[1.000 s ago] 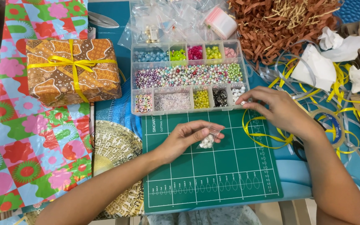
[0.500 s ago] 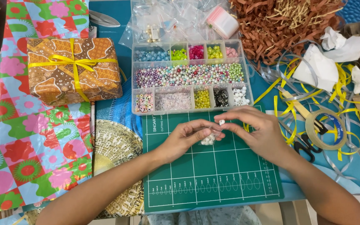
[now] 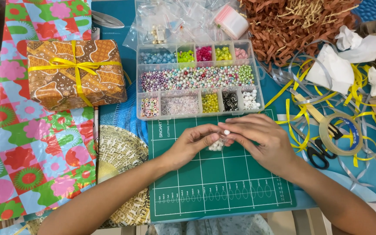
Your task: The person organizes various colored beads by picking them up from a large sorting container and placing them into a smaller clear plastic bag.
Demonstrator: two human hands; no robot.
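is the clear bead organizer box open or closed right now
Open. The bead organizer box shows its compartments uncovered, beads plainly exposed with no lid glare across them. Where the lid sits cannot be told.

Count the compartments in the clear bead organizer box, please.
11: five small ones in the back row, one long one across the middle, and five in the front row of the bead organizer box.

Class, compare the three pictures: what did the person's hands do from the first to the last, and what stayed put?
The right hand left the bead box, drew back toward the left hand and now pinches a white bead at the mouth of the small bag. The left hand kept holding that bag over the green mat. Box, wrapped gift and tape roll stayed put.
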